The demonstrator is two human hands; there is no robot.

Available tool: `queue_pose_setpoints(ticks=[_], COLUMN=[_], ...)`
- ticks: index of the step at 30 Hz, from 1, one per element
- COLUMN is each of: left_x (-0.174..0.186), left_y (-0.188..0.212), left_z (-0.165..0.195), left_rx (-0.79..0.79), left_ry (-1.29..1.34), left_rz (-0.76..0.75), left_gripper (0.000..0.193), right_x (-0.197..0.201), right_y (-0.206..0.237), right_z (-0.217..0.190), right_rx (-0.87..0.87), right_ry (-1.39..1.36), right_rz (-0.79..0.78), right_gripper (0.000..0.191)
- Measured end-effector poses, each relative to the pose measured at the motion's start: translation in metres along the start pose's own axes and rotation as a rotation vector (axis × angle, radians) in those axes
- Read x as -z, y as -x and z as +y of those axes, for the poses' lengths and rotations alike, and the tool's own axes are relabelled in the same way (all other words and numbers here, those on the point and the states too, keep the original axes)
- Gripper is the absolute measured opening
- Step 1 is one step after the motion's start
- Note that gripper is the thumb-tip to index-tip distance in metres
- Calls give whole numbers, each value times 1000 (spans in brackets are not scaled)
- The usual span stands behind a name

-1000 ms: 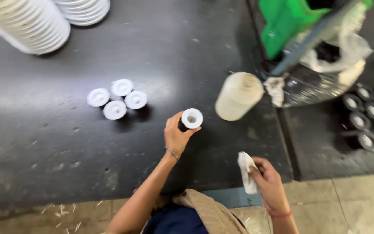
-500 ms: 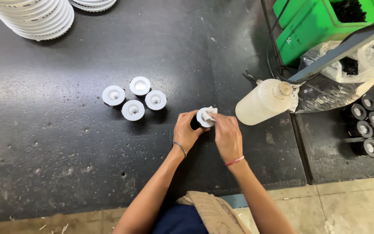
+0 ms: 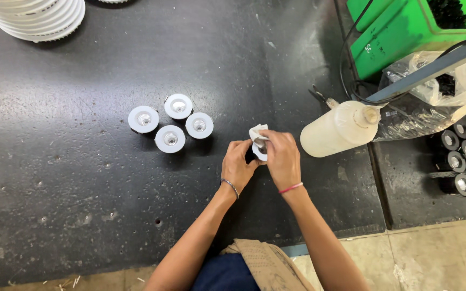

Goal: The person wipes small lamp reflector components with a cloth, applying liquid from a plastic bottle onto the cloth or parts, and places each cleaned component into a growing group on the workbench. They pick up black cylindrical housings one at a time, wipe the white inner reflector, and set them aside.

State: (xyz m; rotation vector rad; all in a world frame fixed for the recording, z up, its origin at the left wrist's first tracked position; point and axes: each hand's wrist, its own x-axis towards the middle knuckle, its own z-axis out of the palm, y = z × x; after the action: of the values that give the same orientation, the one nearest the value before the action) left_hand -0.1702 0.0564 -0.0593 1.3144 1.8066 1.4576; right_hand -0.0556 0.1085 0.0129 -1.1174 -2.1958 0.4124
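My left hand point(image 3: 238, 163) grips a small round fitting point(image 3: 257, 151) with a white rim and a black body, held over the black table point(image 3: 82, 205). My right hand point(image 3: 281, 157) presses a small white cloth point(image 3: 257, 132) onto the fitting's face. Both hands meet around the part, so most of it is hidden. To the left, several matching white-rimmed fittings point(image 3: 170, 122) stand clustered on the table.
A translucent squeeze bottle point(image 3: 338, 129) lies on its side right of my hands. Behind it are a green crate point(image 3: 405, 27), a plastic bag point(image 3: 432, 91) and cables. More dark fittings point(image 3: 462, 156) sit at the far right. White ribbed stacks point(image 3: 33, 19) stand at the top left.
My right hand came up from the table's edge with the cloth and joined the left hand on the fitting. The view shifted, so the table's objects sit lower and further right.
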Motion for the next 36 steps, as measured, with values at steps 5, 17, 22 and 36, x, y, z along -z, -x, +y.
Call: queue_pose_setpoints(ticks=[5, 17, 22, 36], left_x=[-3, 0, 0, 11], left_y=[1, 0, 1, -1], left_z=[-4, -4, -7, 5], left_rx=[67, 107, 65, 10], left_ry=[-11, -20, -45, 3], left_rz=[17, 10, -19, -47], left_gripper=[63, 90, 85, 76], right_x=[-2, 5, 14, 28], right_y=[2, -3, 5, 35], right_z=[-5, -4, -6, -13], right_rx=[103, 135, 10, 97], right_ry=[-14, -46, -92, 29], right_rz=[-83, -196, -231, -114], right_gripper=[31, 28, 25, 33])
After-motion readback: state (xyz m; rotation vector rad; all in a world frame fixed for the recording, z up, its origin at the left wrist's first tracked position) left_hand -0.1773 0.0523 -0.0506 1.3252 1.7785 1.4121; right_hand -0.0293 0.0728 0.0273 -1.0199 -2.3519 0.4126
